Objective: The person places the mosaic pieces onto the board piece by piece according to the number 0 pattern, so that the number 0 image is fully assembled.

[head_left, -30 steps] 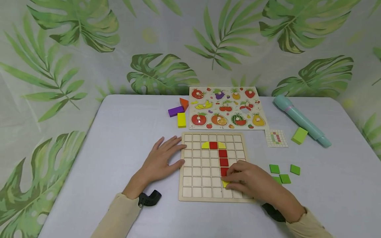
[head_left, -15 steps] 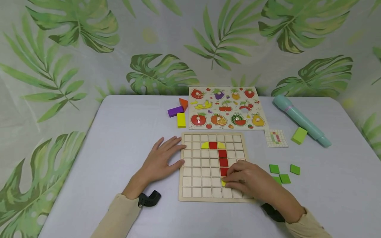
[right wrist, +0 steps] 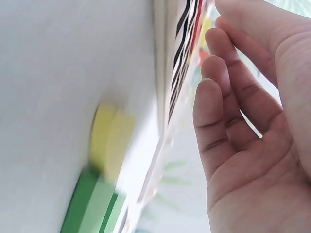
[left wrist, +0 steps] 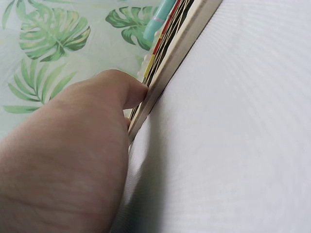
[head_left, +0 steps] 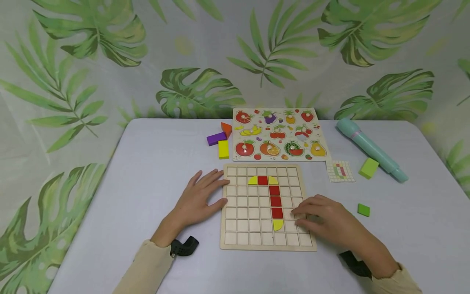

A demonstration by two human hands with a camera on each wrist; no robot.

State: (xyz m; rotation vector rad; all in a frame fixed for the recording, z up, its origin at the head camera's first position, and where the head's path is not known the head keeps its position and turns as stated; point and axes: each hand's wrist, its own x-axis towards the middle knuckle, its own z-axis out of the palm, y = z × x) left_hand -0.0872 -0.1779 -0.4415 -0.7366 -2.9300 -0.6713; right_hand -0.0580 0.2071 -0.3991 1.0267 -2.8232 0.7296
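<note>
Grid board point(head_left: 242, 228) on the table point(head_left: 154, 163), taken as landmark. Left hand point(head_left: 198, 198) lies flat against the board's left edge, fingers point(head_left: 214, 179) straight and resting on the frame, steadying it. Right hand point(head_left: 327, 220) hovers over the board's right edge, fingers loosely bent, grasping nothing. On the board a column of red tiles point(head_left: 276, 201) drops from a red top tile flanked by yellow pieces; a yellow piece point(head_left: 278, 224) sits directly below the column. The step in hand appears to be the release after seating that piece. One green tile point(head_left: 363, 210) lies right of the board; picking it up would call for a rightward reach and a pinch.
</note>
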